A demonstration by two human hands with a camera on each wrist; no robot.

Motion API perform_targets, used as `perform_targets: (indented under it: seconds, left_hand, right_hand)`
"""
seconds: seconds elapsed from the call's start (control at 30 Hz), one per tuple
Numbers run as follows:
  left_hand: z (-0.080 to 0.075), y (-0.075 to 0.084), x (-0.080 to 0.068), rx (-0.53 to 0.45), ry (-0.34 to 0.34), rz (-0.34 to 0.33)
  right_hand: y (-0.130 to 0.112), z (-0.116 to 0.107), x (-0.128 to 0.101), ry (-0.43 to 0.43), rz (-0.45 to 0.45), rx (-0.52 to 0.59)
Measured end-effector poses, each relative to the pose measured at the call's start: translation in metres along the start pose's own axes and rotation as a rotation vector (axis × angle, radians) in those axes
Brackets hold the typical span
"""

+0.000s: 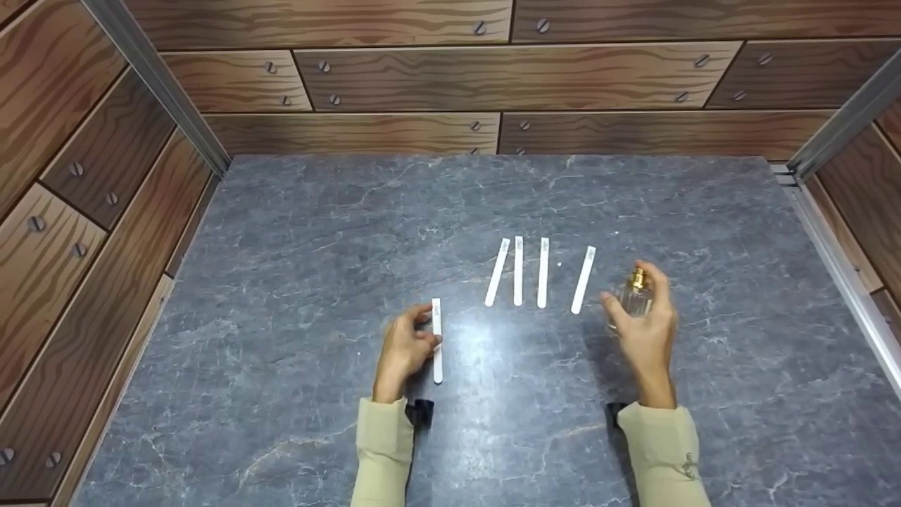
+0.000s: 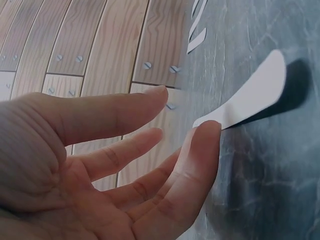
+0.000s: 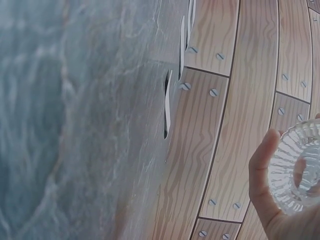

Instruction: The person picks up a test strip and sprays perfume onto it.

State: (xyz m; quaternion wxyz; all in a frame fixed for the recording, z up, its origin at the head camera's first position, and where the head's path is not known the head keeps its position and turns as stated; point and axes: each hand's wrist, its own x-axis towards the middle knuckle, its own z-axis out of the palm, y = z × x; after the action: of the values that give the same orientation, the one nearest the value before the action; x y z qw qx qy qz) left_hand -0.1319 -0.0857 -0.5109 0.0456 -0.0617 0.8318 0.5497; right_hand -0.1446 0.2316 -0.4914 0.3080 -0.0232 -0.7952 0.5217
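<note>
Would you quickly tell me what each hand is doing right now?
Left hand: open, fingertip touching the white strip.
Right hand: holding the glass bottle.

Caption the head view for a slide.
Left hand touches a white strip; right hand grips a glass bottle beside four strips.

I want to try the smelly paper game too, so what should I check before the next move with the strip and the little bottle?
1. Right hand grips the glass bottle: ok, fingers curl round it.
2. Bottle upright, gold sprayer on top: ok in the head view.
3. Left hand has the white strip: not ok as a firm hold; the left wrist view shows only a fingertip touching its end.
4. Sprayer aimed at that strip: cannot tell.
5. The four other strips lie apart from both hands on the grey table: ok.
</note>
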Motion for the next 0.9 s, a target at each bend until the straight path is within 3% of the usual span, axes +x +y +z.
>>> perform_targets:
  seconds: [0.27,0.47,0.67,0.9]
  left_hand:
    - [0.002,-0.003,-0.005,0.012,0.020,0.018]
    - [0.004,-0.004,-0.009,0.066,0.050,-0.005]
    - [0.007,-0.005,-0.010,0.060,0.073,-0.010]
    - [0.010,-0.006,-0.011,0.175,0.115,0.052]
  right_hand:
    - [0.000,0.000,0.002,-0.006,-0.013,0.017]
    - [0.000,0.002,0.002,-0.011,-0.008,0.002]
    - [0.000,0.003,0.001,-0.008,-0.016,-0.019]
    - [0.000,0.001,0.000,-0.017,-0.009,0.014]
